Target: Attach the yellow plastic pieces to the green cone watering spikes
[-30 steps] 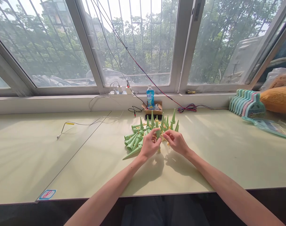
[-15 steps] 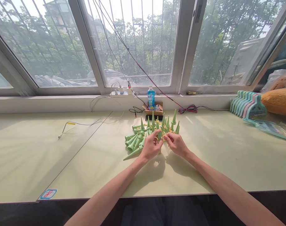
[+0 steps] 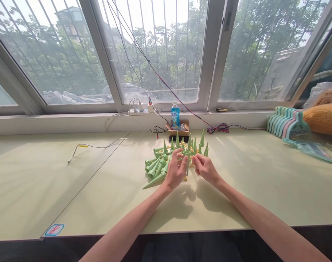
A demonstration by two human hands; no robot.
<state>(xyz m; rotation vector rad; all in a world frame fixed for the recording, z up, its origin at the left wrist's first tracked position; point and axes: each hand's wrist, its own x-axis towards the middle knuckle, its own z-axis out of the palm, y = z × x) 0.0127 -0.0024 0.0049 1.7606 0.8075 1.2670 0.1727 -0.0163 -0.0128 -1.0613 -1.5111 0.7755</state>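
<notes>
My left hand point(image 3: 176, 171) is closed around a green plastic spike point(image 3: 187, 154), whose round open end faces up and whose tip points down. Close by on the right, my right hand point(image 3: 206, 168) is pinched, with what looks like a small yellow piece at its fingertips, mostly hidden. Behind and left of my hands lies a pile of similar green cone-shaped spikes point(image 3: 154, 168). Several stand point up, such as one spike point(image 3: 202, 138) at the back. Small yellow pieces point(image 3: 185, 178) lie among them and under my left hand.
Behind the pile, a blue-labelled bottle point(image 3: 175, 117) stands by a small cardboard box point(image 3: 179, 132), with a dark phone point(image 3: 179, 139) in front. Cables point(image 3: 218, 128) run along the sill. Pastel plastic holders point(image 3: 288, 122) stand at right. A bent metal rod point(image 3: 73, 154) lies at left.
The spike in my left hand has turned so its open end shows upward and its tip hangs down. My right hand stays close beside it, still pinched.
</notes>
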